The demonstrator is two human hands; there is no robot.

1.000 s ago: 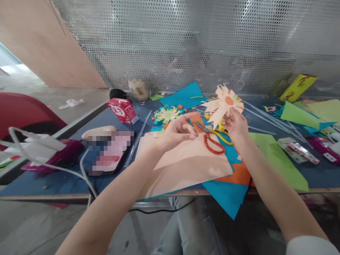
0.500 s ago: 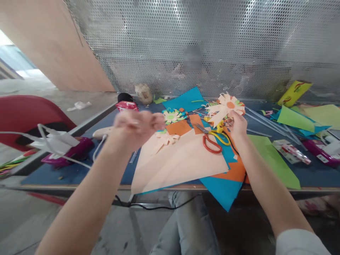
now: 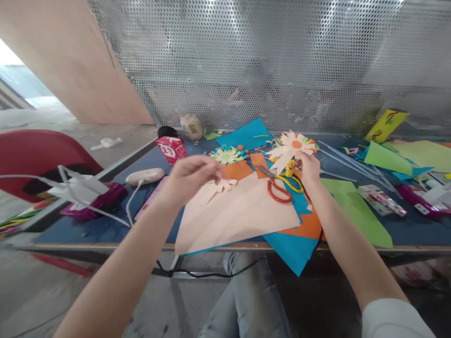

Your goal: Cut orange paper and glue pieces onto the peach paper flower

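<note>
My left hand (image 3: 192,176) hovers over a large peach paper sheet (image 3: 239,216), fingers curled together on a small fringed peach paper piece (image 3: 220,186). My right hand (image 3: 309,168) is closed on the lower edge of a peach paper flower (image 3: 291,146) with an orange centre, held just above the table. Scissors (image 3: 279,188) with one red and one yellow handle lie between my hands on blue and orange sheets (image 3: 299,234). A smaller green and peach flower (image 3: 228,154) lies farther back.
A perforated metal screen (image 3: 246,61) backs the blue table (image 3: 105,225). At the left are a red box (image 3: 171,149), a cream device (image 3: 145,176), a purple tool (image 3: 95,199) with white cable and a red chair (image 3: 38,155). Green sheets (image 3: 355,211) and packets lie at the right.
My left hand swung up and to the left, then came back down onto the fringed piece. My right hand with the flower stayed almost in place. The view shifted slightly.
</note>
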